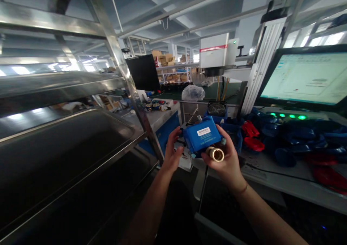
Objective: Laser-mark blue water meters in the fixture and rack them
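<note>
My right hand [226, 158] is closed around the right side of a blue water meter [204, 134], with the thumb beneath its brass pipe end [216, 154]. The meter is held up at the middle of the head view, slightly tilted. Its blue housing bears a white barcode label [203, 131] and small printed text, too small to read. At its left edge is my left hand [172, 153], fingers curved and thumb apart. The left fingertips are close to the housing's corner; whether they touch it is hard to tell.
A metal rack with dark trays [67, 147] stands at the left. On the right-hand bench are blue parts [295, 134], red parts [253, 144] and a lit monitor [306, 78]. Behind the meter stand a column-mounted white machine head [214, 51] and a black fan [216, 108].
</note>
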Tool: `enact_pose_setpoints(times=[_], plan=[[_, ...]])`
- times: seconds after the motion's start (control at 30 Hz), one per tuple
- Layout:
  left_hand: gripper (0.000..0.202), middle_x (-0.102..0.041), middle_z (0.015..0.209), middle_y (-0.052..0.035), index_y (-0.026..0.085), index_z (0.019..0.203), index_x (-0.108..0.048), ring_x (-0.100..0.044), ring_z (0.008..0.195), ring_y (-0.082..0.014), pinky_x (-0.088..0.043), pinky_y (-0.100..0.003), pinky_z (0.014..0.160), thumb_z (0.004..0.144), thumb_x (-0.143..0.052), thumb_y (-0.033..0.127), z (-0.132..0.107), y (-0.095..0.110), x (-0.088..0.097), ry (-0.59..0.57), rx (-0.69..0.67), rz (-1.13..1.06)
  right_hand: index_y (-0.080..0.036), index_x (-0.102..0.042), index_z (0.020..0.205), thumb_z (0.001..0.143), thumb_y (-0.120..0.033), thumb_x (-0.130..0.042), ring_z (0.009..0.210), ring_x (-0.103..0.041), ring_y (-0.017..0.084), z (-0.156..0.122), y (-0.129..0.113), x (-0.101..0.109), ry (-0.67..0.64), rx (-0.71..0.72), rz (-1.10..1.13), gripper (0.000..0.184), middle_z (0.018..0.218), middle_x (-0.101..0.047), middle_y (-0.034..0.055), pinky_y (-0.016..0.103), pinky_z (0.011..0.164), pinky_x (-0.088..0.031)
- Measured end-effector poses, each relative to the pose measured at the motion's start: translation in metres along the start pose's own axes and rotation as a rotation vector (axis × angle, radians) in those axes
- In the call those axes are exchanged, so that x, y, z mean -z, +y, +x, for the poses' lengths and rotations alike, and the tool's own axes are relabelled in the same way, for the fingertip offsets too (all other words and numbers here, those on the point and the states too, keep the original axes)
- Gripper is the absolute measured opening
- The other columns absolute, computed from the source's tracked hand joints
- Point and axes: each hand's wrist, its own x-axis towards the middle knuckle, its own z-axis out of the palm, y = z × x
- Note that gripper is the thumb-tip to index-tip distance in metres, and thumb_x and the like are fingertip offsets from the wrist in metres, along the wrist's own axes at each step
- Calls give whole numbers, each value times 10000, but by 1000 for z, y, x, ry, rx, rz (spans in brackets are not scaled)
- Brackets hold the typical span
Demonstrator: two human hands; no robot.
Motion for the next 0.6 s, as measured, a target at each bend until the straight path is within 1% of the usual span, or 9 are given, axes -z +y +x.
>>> enact_pose_setpoints(times=[0.07, 0.17, 0.23, 0.27, 0.3, 0.37, 0.5, 0.53, 0.6], plan=[[928, -500, 1686, -150, 267, 1637, -488, -484, 1539, -387, -405, -506, 1270, 881, -803, 703, -6, 30, 28, -210, 39, 9, -275, -511, 1599, 695, -384, -1006, 1242, -724, 340, -17, -5, -3, -39, -85, 52, 1036, 1448, -705, 126, 501, 1094, -610], [977, -644, 1547, -137, 270, 1581, -563, -619, 1399, -398, -500, -518, 1193, 740, -985, 537, -23, 72, 60, -461, 268, 60, -291, -548, 1579, 708, -477, -981, 1307, -693, 369, -47, -4, -11, -71, -286, 200, 991, 1456, -716, 105, 553, 1156, -564], [998, -688, 1490, -130, 269, 1556, -591, -656, 1356, -404, -528, -540, 1167, 682, -1027, 473, -46, 95, 73, -534, 472, 4, -305, -556, 1582, 745, -557, -932, 1386, -649, 390, -70, 0, -20, -99, -434, 321, 951, 1496, -699, 100, 583, 1191, -533], [1020, -687, 1494, -133, 270, 1558, -589, -658, 1360, -409, -534, -553, 1163, 661, -1038, 457, -61, 104, 77, -526, 566, -61, -316, -551, 1592, 766, -580, -909, 1418, -630, 397, -82, 2, -26, -120, -505, 364, 939, 1522, -684, 96, 592, 1204, -522], [1042, -680, 1506, -139, 271, 1566, -580, -657, 1369, -414, -537, -564, 1161, 649, -1044, 442, -80, 111, 81, -483, 648, -126, -328, -539, 1608, 789, -588, -892, 1439, -616, 400, -94, 5, -32, -145, -572, 393, 929, 1548, -669, 90, 597, 1216, -513], [1071, -661, 1529, -162, 261, 1583, -554, -650, 1387, -424, -536, -585, 1164, 645, -1049, 417, -124, 123, 86, -320, 769, -199, -349, -492, 1649, 846, -593, -857, 1470, -596, 392, -118, 9, -43, -204, -699, 425, 915, 1588, -640, 74, 596, 1249, -488], [1163, -618, 1567, -213, 239, 1619, -475, -634, 1411, -442, -550, -594, 1156, 632, -1060, 432, -213, 156, 96, 145, 950, -142, -363, -387, 1709, 949, -663, -756, 1574, -492, 355, -162, 16, -64, -426, -910, 450, 896, 1685, -546, 53, 577, 1298, -444], [1175, -620, 1562, -215, 240, 1612, -473, -651, 1390, -433, -575, -572, 1131, 617, -1066, 435, -229, 167, 102, 268, 987, -102, -366, -360, 1720, 952, -687, -744, 1593, -466, 349, -172, 19, -69, -488, -941, 456, 917, 1719, -502, 52, 575, 1296, -448], [1137, -667, 1498, -201, 237, 1568, -514, -708, 1302, -393, -628, -498, 1054, 598, -1073, 439, -251, 191, 119, 509, 1018, 43, -371, -300, 1741, 925, -723, -760, 1601, -455, 342, -191, 25, -79, -588, -985, 448, 1000, 1774, -414, 61, 566, 1292, -452]])
